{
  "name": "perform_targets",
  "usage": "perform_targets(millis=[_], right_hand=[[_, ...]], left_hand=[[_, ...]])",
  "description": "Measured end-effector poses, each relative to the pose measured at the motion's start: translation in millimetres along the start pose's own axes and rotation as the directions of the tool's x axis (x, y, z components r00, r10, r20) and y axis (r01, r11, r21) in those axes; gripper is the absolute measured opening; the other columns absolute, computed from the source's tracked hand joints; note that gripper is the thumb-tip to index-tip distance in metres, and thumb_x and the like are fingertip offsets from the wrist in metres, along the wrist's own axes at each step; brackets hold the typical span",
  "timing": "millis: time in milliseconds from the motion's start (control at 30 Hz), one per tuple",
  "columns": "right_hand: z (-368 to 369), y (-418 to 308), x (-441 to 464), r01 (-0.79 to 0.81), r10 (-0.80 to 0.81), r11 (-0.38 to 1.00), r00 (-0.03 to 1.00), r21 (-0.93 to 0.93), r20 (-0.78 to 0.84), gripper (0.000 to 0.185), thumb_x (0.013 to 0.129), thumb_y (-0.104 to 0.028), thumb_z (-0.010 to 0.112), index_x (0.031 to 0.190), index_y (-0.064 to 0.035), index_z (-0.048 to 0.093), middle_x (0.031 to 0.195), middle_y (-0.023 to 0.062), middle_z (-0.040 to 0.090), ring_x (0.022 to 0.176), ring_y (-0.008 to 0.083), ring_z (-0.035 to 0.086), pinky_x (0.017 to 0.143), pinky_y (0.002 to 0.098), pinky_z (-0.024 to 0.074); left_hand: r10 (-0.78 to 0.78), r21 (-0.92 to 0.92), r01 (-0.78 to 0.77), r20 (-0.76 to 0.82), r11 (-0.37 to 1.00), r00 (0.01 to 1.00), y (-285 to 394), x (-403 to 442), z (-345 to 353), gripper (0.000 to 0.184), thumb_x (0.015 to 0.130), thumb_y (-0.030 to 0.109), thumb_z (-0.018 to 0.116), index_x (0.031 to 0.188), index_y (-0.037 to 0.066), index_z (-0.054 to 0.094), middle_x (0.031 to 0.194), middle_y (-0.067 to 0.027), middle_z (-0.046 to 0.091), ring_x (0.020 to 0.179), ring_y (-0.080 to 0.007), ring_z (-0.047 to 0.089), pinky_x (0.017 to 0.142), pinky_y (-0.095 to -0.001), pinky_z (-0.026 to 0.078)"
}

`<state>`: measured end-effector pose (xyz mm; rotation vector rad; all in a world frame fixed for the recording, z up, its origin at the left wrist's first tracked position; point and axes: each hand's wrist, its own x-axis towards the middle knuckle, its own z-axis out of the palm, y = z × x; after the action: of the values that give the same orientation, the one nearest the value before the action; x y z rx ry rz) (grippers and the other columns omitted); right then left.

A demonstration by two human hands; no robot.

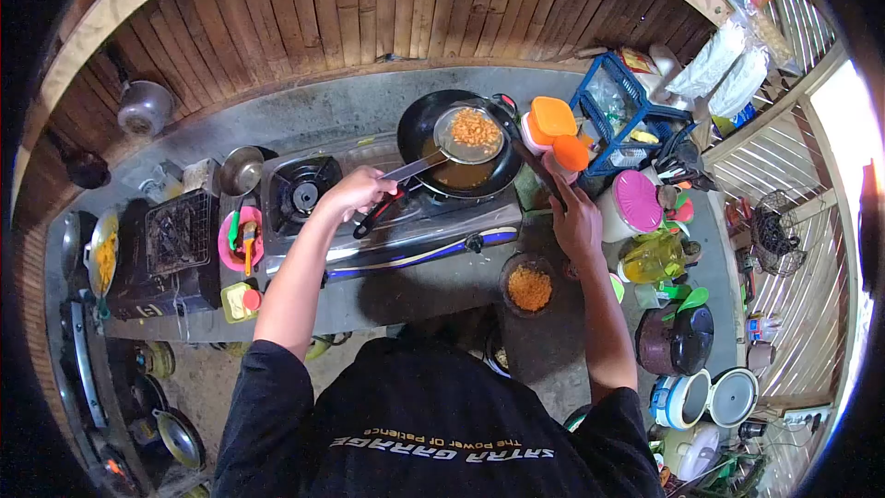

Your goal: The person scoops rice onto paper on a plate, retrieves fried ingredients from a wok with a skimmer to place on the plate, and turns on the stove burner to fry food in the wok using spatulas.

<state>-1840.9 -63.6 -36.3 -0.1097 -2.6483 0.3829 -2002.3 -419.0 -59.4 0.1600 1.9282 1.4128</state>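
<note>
My left hand (361, 194) is closed around the handle of a round mesh strainer (446, 153). Golden-brown fried bits (474, 127) lie in the strainer, which is over a black wok (413, 134) with brownish oil in it. The wok is on the right side of a gas stove (387, 238). On the right, my right hand (577, 223) grips a long dark spatula (536, 166), its far end near the wok's right rim. Closer to my body, a dark bowl (508, 306) contains similar orange-brown bits (529, 289).
Orange-lidded containers (553, 118) and a blue rack (608, 83) stand right of the wok. A pink-lidded tub (636, 203) and an oil bottle (653, 260) are farther right. A pink bowl (227, 240) with utensils sits left of the empty burner (305, 195).
</note>
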Motion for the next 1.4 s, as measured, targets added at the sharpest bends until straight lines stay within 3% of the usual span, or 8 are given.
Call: perform_targets(millis=[133,333,633,833,933,1033,1300,1400], right_hand=[[-4.9,-12.3,-2.4,-0.067,0.074,0.996,0.989,-0.060,0.126,0.043,0.085,-0.013,0.063,0.127,-0.0136,0.058,0.108,0.0179,0.065,0.089,0.0373,0.065,0.069,0.0452,0.0536],[-10.2,-6.4,-4.2,-0.016,0.017,1.000,0.999,0.008,-0.044,0.044,0.087,-0.016,0.063,0.130,-0.0143,0.056,0.093,0.0151,0.064,0.078,0.0370,0.064,0.066,0.0458,0.0521],[5.1,-6.3,-13.6,-0.047,0.047,0.996,0.999,0.070,-0.003,0.040,0.087,-0.013,0.063,0.127,-0.0096,0.058,0.086,0.0180,0.061,0.079,0.0374,0.060,0.071,0.0458,0.0477],[-12.3,-10.8,-10.4,-0.130,0.127,0.991,0.985,0.014,0.118,0.041,0.086,-0.017,0.063,0.127,-0.0142,0.059,0.105,0.0171,0.065,0.090,0.0367,0.064,0.070,0.0437,0.0527],[-6.9,-12.8,-8.1,-0.089,0.087,0.996,0.995,0.031,0.050,0.041,0.086,-0.017,0.063,0.127,-0.0147,0.059,0.105,0.0164,0.065,0.090,0.0364,0.064,0.070,0.0437,0.0530],[1.3,-14.1,-10.0,-0.034,0.034,0.999,0.999,0.042,0.016,0.040,0.087,-0.014,0.062,0.127,-0.0123,0.059,0.085,0.0174,0.060,0.078,0.0366,0.061,0.069,0.0450,0.0477],[-27.1,-35.2,0.5,-0.055,0.050,0.998,0.991,-0.039,-0.124,0.041,0.089,-0.017,0.061,0.130,-0.0187,0.057,0.092,0.0131,0.063,0.075,0.0339,0.065,0.061,0.0448,0.0525],[-22.8,-34.6,0.6,-0.049,0.045,0.998,0.990,-0.028,-0.131,0.040,0.089,-0.017,0.060,0.129,-0.0184,0.057,0.093,0.0134,0.063,0.076,0.0339,0.065,0.061,0.0451,0.0524]], left_hand=[[0.005,-0.011,-0.004,0.033,1.000,0.999,3.4,-3.3,-0.4,0.016,0.091,0.020,0.062,0.090,0.004,0.059,0.055,0.0082,0.035,0.042,-0.0038,0.026,0.038,-0.0246,0.017],[0.022,0.016,-0.022,-0.005,1.000,1.000,6.6,-3.0,-4.9,0.017,0.091,0.020,0.063,0.090,0.003,0.060,0.057,0.0087,0.036,0.044,-0.0031,0.027,0.038,-0.0239,0.017],[-0.001,0.040,0.004,-0.066,0.999,0.998,0.9,6.5,-13.1,0.016,0.091,0.020,0.062,0.087,0.005,0.061,0.055,0.0086,0.036,0.043,-0.0039,0.028,0.039,-0.0248,0.017],[-0.010,0.103,0.019,-0.090,0.995,0.996,6.3,-1.3,-14.6,0.017,0.089,0.022,0.062,0.086,0.005,0.061,0.054,0.0078,0.036,0.041,-0.0046,0.027,0.038,-0.0259,0.017],[-0.004,0.092,0.013,-0.097,0.996,0.995,4.1,3.5,-13.4,0.016,0.090,0.021,0.062,0.086,0.005,0.061,0.054,0.0078,0.036,0.041,-0.0051,0.028,0.038,-0.0261,0.017],[0.034,0.015,-0.033,-0.078,0.999,0.996,-1.8,13.1,-15.4,0.016,0.090,0.021,0.062,0.087,0.005,0.061,0.055,0.0081,0.036,0.041,-0.0049,0.028,0.038,-0.0259,0.017],[0.196,0.052,-0.190,-0.172,0.980,0.965,58.5,-17.0,-21.9,0.019,0.092,0.023,0.060,0.088,0.004,0.062,0.057,0.0066,0.038,0.043,-0.0046,0.027,0.040,-0.0263,0.017],[0.158,0.027,-0.156,-0.133,0.987,0.978,55.3,-11.7,-23.5,0.017,0.092,0.022,0.060,0.089,0.005,0.061,0.056,0.0073,0.038,0.042,-0.0042,0.028,0.038,-0.0259,0.016]])
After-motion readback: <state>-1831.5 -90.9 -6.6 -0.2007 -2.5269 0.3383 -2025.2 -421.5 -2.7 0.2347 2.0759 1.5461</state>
